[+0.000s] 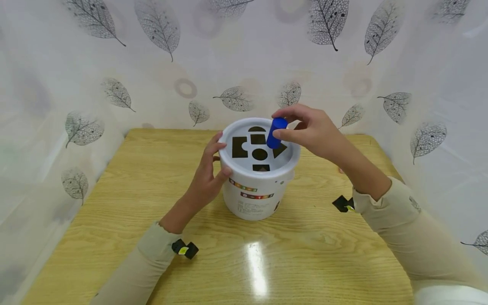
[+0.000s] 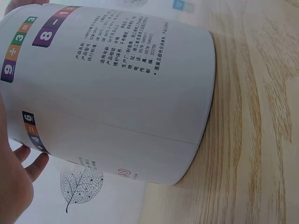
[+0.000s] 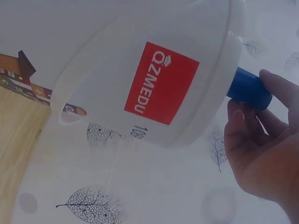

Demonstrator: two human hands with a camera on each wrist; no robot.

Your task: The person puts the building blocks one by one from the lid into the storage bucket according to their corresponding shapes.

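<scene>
Head view | right thumb and fingers pinched blue cylinder (image 1: 277,133), tilted over lid's (image 1: 241,164) right side, lid contact unclear | left hand (image 1: 207,169): fingers spread on bucket (image 1: 251,205) rim | best practice, my read: cylinder upright, grip high, bucket braced | counts: 1 cylinder, 1 bucket, 1 lid, 6 cut-outs (image 1: 260,154) visible

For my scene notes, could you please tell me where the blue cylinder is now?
In the head view, the blue cylinder is in the right grip, right of centre, over the lid, just upper right of its round hole.
</scene>
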